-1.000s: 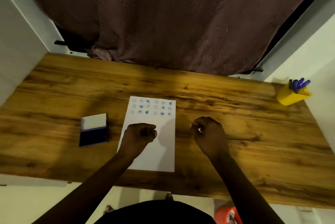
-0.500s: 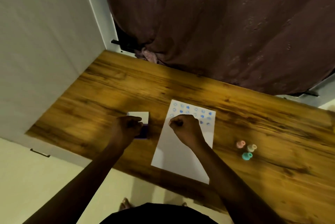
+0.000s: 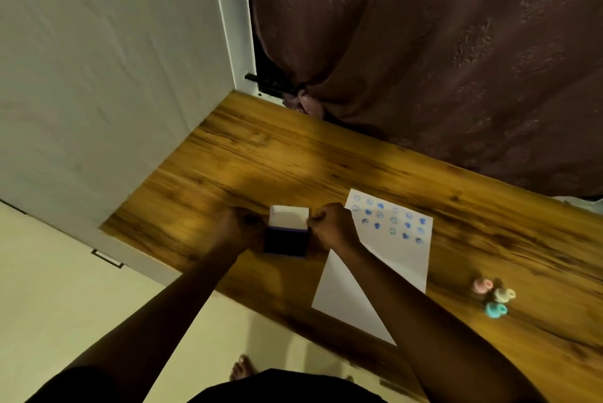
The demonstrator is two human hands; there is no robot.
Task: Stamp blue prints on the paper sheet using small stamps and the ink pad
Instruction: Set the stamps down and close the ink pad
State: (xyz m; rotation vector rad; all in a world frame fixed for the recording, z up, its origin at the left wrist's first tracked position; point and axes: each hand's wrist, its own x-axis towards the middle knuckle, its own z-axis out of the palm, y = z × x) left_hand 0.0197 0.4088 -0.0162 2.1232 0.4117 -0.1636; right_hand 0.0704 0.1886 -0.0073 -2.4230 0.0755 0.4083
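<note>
The ink pad [image 3: 285, 242] lies open near the table's left front corner, with its dark blue pad facing up and its white lid [image 3: 289, 215] raised behind. My left hand [image 3: 242, 229] grips the pad's left side with its fingers curled. My right hand [image 3: 331, 227] is a closed fist at the pad's right edge, pinched on a small stamp that is mostly hidden inside it. The white paper sheet [image 3: 403, 267] lies just right of the pad, and rows of blue prints [image 3: 390, 220] fill its far end. My right forearm crosses the sheet's near half.
Three loose small stamps, pink [image 3: 482, 285], cream [image 3: 504, 294] and teal [image 3: 495, 309], sit together on the wooden table [image 3: 293, 154] right of the sheet. A white wall panel [image 3: 114, 76] borders the table on the left. A dark curtain [image 3: 424, 43] hangs behind it.
My view swung left. My right hand went from the sheet's printed end to the ink pad's right edge. My left hand slid from over the pad to its left side.
</note>
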